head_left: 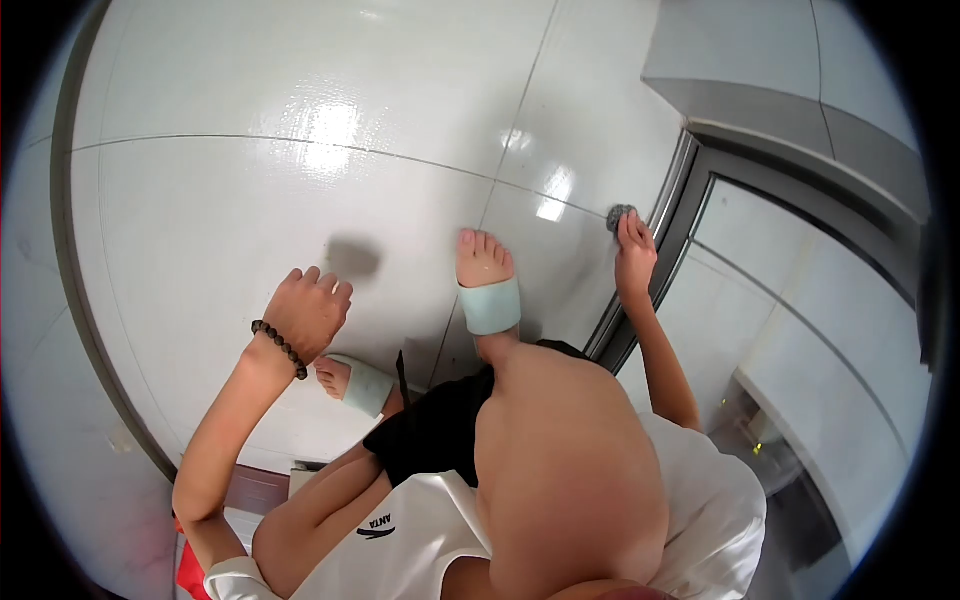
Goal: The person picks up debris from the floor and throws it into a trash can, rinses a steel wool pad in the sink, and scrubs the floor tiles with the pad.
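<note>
Low at the right, my right hand (635,262) is closed on a grey steel wool scourer (621,218). The scourer touches the white tiled floor (400,60) beside a metal door track (667,185). On the other side, my left hand (308,312) hangs above the floor, back upward, its fingers loosely bent and slightly apart. Nothing shows in it, though the palm is hidden. A dark bead bracelet (280,347) circles that wrist.
My feet, in pale slippers (492,305), stand on the floor between my hands. A dark-framed glass door (790,280) runs along the right. Water and light glisten on the tiles (330,125). A dark strip (62,190) edges the floor at the left.
</note>
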`<state>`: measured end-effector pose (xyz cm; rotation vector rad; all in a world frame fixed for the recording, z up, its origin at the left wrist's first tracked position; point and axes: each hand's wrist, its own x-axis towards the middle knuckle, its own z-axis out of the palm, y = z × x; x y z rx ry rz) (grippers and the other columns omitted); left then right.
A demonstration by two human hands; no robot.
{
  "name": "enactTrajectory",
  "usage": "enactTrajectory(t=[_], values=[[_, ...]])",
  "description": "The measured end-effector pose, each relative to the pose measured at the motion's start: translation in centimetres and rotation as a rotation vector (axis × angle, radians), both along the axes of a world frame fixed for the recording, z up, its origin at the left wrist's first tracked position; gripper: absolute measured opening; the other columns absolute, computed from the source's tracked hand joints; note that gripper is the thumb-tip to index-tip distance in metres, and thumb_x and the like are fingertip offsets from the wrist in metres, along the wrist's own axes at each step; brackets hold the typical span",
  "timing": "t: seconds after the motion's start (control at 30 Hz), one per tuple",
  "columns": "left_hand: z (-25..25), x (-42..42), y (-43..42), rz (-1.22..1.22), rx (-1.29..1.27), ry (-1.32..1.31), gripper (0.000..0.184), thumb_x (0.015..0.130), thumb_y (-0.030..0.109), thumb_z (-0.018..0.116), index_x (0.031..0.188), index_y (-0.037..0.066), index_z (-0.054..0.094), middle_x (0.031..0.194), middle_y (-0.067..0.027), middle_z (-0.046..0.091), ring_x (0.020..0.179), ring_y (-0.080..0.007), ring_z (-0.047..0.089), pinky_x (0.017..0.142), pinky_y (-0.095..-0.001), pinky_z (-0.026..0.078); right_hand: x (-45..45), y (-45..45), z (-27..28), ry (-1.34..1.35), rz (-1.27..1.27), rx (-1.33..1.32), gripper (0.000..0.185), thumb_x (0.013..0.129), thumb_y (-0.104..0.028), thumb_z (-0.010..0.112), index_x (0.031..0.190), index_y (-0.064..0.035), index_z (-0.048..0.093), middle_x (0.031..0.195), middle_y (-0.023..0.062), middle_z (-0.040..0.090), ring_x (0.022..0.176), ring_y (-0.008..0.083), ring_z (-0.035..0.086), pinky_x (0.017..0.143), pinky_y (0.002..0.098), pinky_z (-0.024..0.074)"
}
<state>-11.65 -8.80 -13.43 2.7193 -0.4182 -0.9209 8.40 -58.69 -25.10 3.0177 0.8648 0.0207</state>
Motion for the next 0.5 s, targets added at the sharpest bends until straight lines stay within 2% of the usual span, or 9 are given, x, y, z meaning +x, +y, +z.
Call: enactTrajectory(t=[0.17,0.27,0.3,0.4,0.5], values=[[-0.4,-0.2,0.1,0.006,-0.012,-0.033,0.012,0.093,0.016,0.06,0.086,0.008,0.062,0.08,-0.0058,0.061,0.08,-0.0231,0.061,0.073,-0.0362,0.049,-2.0,-4.3,-1.0,0.005,-0.029,-0.124,0.044,0.074,0.01,0.06,0.116,-0.0021,0.068,0.126,0.0151,0.067,0.11,0.0316,0.066,0.091,0.0386,0.0568],[-0.6,-0.4,0.1,0.008,-0.025,-0.061,0.012,0.093,0.015,0.061,0.084,0.008,0.061,0.078,-0.0061,0.06,0.079,-0.0233,0.061,0.073,-0.0362,0.049,2.0,-4.6,-2.6,-0.099,-0.058,-0.248,0.055,0.069,0.003,0.069,0.123,-0.0065,0.064,0.124,0.0113,0.067,0.098,0.0291,0.066,0.08,0.0386,0.0585],[-0.6,-0.4,0.1,-0.001,-0.029,-0.058,0.012,0.093,0.015,0.061,0.084,0.008,0.061,0.078,-0.0061,0.06,0.079,-0.0233,0.061,0.073,-0.0362,0.049,3.9,-4.1,-2.8,-0.112,-0.092,-0.256,0.055,0.069,0.002,0.07,0.122,-0.0069,0.064,0.125,0.0102,0.067,0.099,0.0281,0.065,0.082,0.0392,0.0581],[-0.5,-0.1,0.0,0.003,-0.041,-0.064,0.011,0.092,0.014,0.062,0.082,0.008,0.06,0.077,-0.0062,0.06,0.078,-0.0236,0.061,0.072,-0.0365,0.049,9.4,-2.7,-3.0,-0.134,-0.154,-0.199,0.055,0.067,0.001,0.071,0.121,-0.007,0.064,0.111,0.0082,0.067,0.097,0.0296,0.063,0.079,0.0412,0.0564],[-0.2,-0.1,0.0,0.013,-0.052,-0.086,0.011,0.091,0.013,0.062,0.081,0.008,0.059,0.077,-0.0063,0.06,0.078,-0.0237,0.061,0.072,-0.0366,0.049,9.2,-1.4,-2.3,-0.121,-0.213,-0.211,0.054,0.066,-0.001,0.073,0.119,-0.0068,0.064,0.106,0.0075,0.066,0.095,0.0306,0.062,0.078,0.0419,0.0561]])
